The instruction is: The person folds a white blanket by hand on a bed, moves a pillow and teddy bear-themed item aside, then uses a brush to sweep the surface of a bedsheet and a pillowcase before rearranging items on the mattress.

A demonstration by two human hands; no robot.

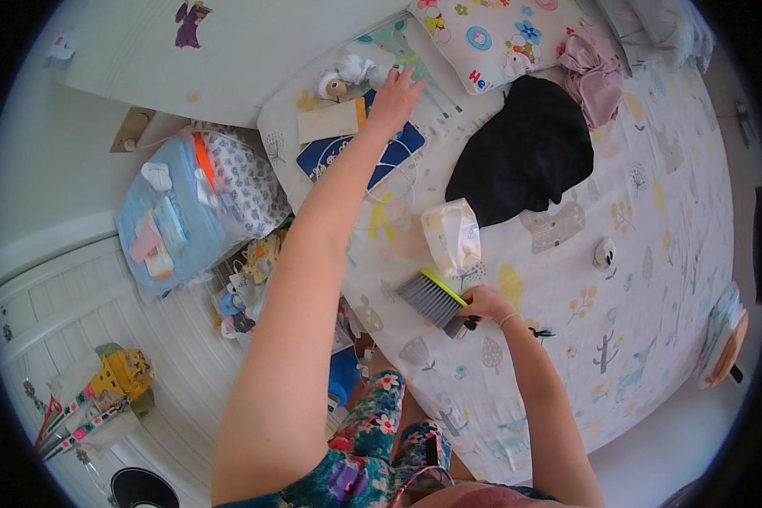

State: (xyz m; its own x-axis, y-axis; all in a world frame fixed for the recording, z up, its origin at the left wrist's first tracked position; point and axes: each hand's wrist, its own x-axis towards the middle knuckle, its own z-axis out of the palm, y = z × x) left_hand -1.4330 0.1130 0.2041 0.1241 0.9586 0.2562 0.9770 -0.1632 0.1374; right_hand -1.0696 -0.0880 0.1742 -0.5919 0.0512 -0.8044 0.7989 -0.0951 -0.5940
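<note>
A bed brush [434,298] with grey bristles and a lime-green edge is in my right hand [485,303], closed round its handle just over the bed sheet. My left hand [395,100] reaches to the far side of the bed, its fingers apart. Beside those fingers lies a white plush toy [356,71] with a round beige part. Below the left hand are a cream booklet [332,121] and a dark blue flat item [311,161] with a white cord on it, partly hidden by my forearm. A soft white pack of tissues [450,237] lies just beyond the brush.
Black cloth [529,148] lies mid-bed, near a patterned pillow [491,35] and a pink cloth [593,76]. A small white object [604,254] sits on the right of the patterned sheet [652,212]. Left of the bed, a light-blue bundle [165,212] stands by a white panelled surface [68,313].
</note>
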